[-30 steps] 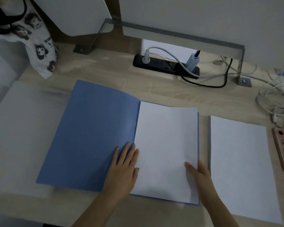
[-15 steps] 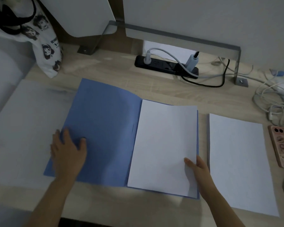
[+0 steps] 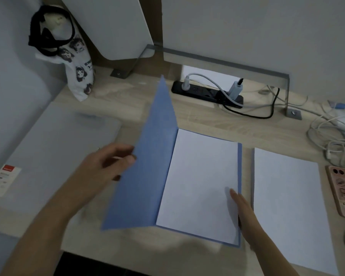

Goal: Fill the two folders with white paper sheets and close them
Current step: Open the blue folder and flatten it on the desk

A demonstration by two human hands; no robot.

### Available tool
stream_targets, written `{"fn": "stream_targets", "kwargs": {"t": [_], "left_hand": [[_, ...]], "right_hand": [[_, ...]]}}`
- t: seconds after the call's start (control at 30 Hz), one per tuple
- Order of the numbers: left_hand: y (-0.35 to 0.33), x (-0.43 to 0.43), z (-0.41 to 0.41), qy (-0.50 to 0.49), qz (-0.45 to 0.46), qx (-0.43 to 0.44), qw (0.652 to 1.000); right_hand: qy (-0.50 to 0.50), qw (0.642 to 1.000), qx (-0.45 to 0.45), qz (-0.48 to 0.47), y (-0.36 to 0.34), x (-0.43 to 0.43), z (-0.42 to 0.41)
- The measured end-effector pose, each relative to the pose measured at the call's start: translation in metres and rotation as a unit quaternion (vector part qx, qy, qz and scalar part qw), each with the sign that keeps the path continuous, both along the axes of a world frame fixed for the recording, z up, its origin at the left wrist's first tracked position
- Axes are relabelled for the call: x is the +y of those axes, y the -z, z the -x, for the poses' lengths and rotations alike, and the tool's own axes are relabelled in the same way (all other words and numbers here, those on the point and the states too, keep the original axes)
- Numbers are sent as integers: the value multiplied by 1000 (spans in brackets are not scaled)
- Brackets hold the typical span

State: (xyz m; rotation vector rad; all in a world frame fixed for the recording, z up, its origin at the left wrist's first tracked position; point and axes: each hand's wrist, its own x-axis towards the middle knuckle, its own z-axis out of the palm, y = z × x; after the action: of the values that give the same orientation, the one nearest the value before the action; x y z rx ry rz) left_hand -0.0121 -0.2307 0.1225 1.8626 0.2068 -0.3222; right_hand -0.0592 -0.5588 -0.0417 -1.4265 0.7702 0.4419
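— Left hand (image 3: 110, 162)?
— Pinching the raised front cover (image 3: 147, 166) of the blue folder (image 3: 239, 176) at its outer edge, cover tilted up off the worktop (image 3: 207, 120).

— Right hand (image 3: 245, 208)?
— Flat, fingers together, pressing the white sheets (image 3: 199, 182) inside the folder near their right edge.

— Beyond that?
— Paper stack (image 3: 287, 206) just right of the folder; phone (image 3: 343, 190) further right; grey folder (image 3: 54, 152) at left.

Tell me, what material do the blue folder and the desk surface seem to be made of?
The blue folder looks like matte card or thin cardboard: its lifted cover holds nearly flat, with no gloss, pinched by the left hand. The desk surface looks like light wood-grain laminate or veneer; pale streaked grain shows, but solid wood cannot be ruled out.
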Motion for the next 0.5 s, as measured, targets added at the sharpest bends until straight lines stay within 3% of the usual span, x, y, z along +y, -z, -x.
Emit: {"fn": "stream_targets", "kwargs": {"t": [0.13, 0.2, 0.33, 0.4, 0.5], "left_hand": [[10, -54, 9, 104, 71, -14, 992], [26, -78, 13, 161, 58, 5, 985], [78, -107, 20, 217, -45, 19, 975], [106, -109, 25, 221, -120, 14, 968], [132, -105, 35, 241, -238, 40, 940]], "right_hand": [[47, 990, 20, -131, 2, -14, -2], [62, 974, 25, -216, 3, -22, -1], [56, 961, -49, -267, 15, -37, 15], [46, 934, -26, -352, 22, -40, 21], [44, 922, -7, -386, 6, -34, 19]]}}
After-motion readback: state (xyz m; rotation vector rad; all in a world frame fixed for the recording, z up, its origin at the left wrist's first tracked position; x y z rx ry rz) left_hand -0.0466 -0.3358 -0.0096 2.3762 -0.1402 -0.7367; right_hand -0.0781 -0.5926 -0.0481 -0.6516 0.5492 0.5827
